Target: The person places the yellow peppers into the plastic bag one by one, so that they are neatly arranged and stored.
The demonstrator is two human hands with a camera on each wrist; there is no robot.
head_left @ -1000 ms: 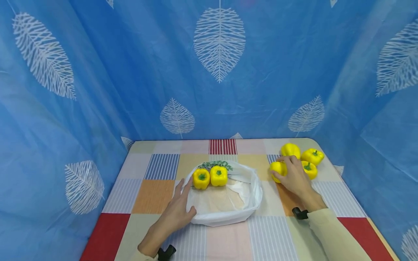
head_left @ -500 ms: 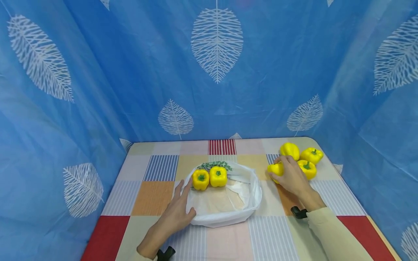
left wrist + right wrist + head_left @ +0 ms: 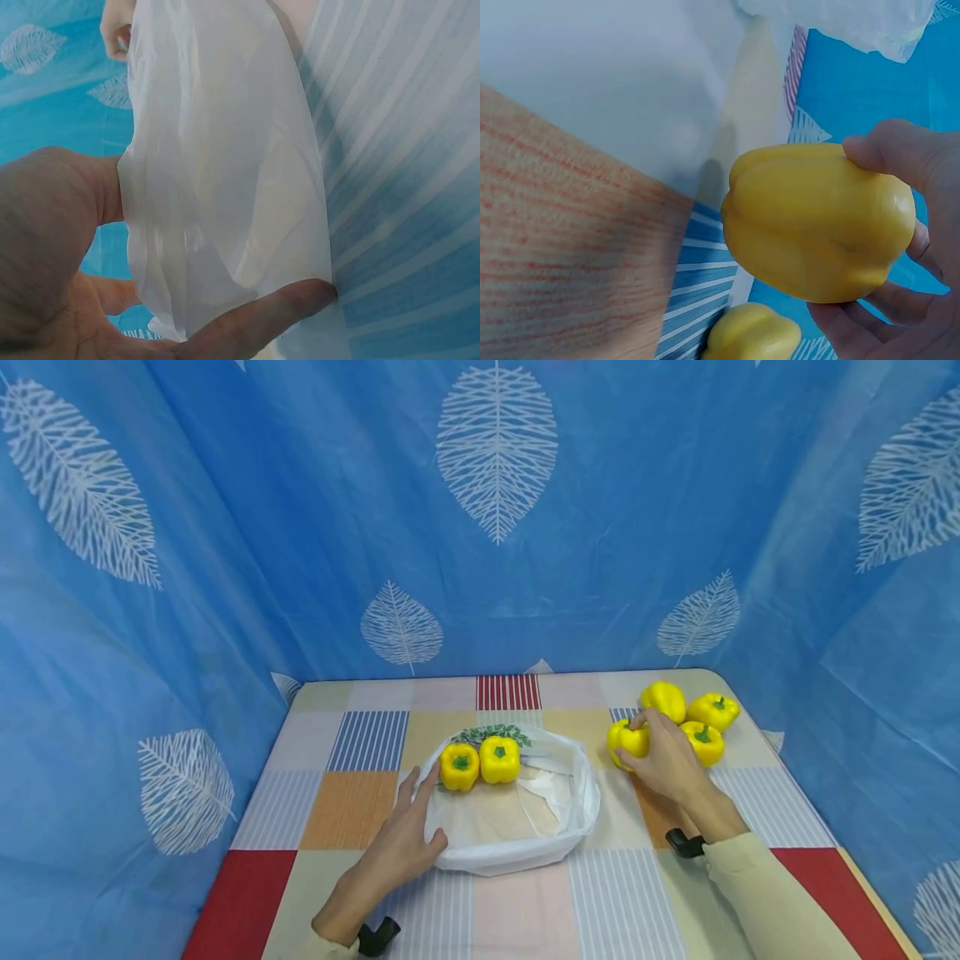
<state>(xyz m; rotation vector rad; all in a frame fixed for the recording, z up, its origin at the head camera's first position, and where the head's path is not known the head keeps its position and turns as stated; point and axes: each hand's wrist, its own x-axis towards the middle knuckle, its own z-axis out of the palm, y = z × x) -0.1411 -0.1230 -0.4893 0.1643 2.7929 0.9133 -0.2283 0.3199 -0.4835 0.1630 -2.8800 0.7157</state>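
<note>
My right hand (image 3: pixel 670 762) grips a yellow bell pepper (image 3: pixel 626 745) at the right of the table. In the right wrist view, thumb and fingers lie on opposite sides of this pepper (image 3: pixel 817 225), and a gap shows between it and the cloth. Two more yellow bell peppers (image 3: pixel 480 764) sit side by side at the back left inside a white plastic bag (image 3: pixel 502 858) with its mouth spread wide. Against the bag's left side rests my left hand (image 3: pixel 397 847), its fingers extended and spread. Up close, the left wrist view shows those fingers touching the bag's wall (image 3: pixel 217 150).
Behind and beside my right hand, three yellow bell peppers (image 3: pixel 713 711) stand grouped near the table's back right corner. A patchwork cloth (image 3: pixel 352 810) covers the table. Blue leaf-print curtains (image 3: pixel 322 527) hang close around its back and sides.
My right hand has drawn the gripped pepper slightly left, away from the other three, and more of it shows now. The left hand stays at the bag.
</note>
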